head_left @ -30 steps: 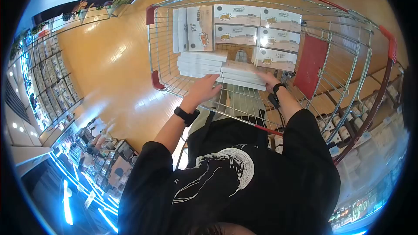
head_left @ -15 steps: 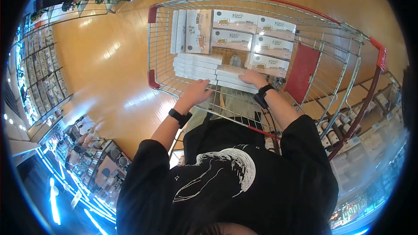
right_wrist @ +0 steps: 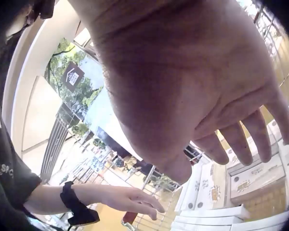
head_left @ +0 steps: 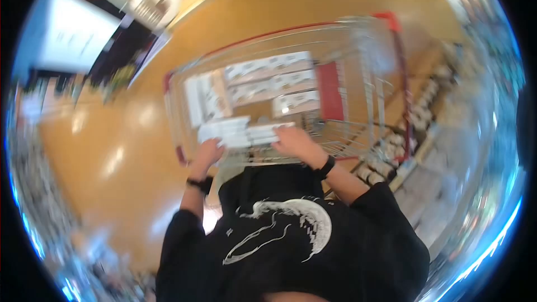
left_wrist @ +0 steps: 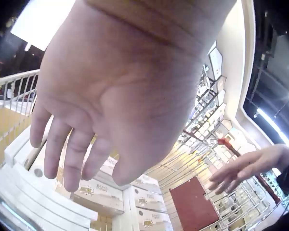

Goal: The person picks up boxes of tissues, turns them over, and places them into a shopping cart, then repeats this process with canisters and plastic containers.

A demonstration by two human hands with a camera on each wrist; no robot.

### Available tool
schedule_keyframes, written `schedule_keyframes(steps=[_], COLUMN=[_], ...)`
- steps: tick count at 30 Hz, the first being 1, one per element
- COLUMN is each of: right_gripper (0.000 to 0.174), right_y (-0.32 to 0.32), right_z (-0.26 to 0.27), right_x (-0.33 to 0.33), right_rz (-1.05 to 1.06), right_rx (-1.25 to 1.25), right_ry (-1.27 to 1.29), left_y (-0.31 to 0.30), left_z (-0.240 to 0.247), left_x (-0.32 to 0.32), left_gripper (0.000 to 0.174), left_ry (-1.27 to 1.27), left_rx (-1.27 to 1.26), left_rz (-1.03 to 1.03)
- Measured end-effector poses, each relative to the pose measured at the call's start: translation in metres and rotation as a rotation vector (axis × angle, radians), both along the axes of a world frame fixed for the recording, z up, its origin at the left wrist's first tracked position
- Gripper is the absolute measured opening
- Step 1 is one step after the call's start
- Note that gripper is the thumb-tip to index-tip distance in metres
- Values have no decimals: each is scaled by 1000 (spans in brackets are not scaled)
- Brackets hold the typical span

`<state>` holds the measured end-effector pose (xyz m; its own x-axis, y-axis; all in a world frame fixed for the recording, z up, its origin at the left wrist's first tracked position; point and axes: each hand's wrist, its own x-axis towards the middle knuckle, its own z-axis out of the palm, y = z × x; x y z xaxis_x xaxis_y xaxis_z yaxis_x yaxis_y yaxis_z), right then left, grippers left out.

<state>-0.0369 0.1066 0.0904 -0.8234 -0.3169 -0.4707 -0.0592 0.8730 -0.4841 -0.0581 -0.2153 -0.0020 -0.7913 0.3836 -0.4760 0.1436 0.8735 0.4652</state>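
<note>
My left hand [head_left: 208, 152] is over the near side of a wire shopping cart [head_left: 182, 155], close to a stack of flat white boxes [head_left: 226, 130]. Its fingers extend loosely above the boxes in the left wrist view, with nothing held. To its right, my right hand [head_left: 295, 141] is over the near end of a second, lower stack of white boxes [head_left: 260, 133]. In the right wrist view its fingers are spread and relaxed, the palm empty. Farther in lie rows of printed white cartons [left_wrist: 100, 196], and some boxes [right_wrist: 187, 192] stand on edge at the cart's left end.
A red panel [head_left: 330, 90] is at the cart's handle side, and shelves with small jars [head_left: 394, 148] run along the right. Wooden floor [head_left: 114, 156] stretches to the left. A display with a white sign [head_left: 78, 31] is at the upper left.
The head view has turned and blurred, so the cart with its boxes appears lower and farther left. Both hands have shifted left in view; the boxes keep their arrangement.
</note>
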Motion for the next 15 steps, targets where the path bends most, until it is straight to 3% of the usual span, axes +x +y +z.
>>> schedule_keyframes(steps=[5, 7, 9, 11, 13, 15], right_gripper=[42, 40, 38, 38, 38, 37], right_y=[-15, -38, -64, -83, -98, -114], right_z=[36, 37, 44, 60, 59, 56], right_x=[93, 140, 183, 221, 263, 296], right_rz=[-326, -556, -713, -935, -1036, -1109], right_rx=[160, 167, 173, 95, 101, 153], right_ry=[154, 303, 439, 254, 206, -84], left_y=[-36, -66, -73, -92, -70, -4], left_z=[41, 47, 96, 113, 210, 372], left_x=[-41, -54, -68, -110, -122, -29], left_gripper=[38, 30, 26, 24, 20, 36], left_ry=[88, 274, 77, 110, 381, 170], left_rx=[-17, 183, 172, 277, 462, 389], left_rz=[-239, -367, -234, -190, -339, 182])
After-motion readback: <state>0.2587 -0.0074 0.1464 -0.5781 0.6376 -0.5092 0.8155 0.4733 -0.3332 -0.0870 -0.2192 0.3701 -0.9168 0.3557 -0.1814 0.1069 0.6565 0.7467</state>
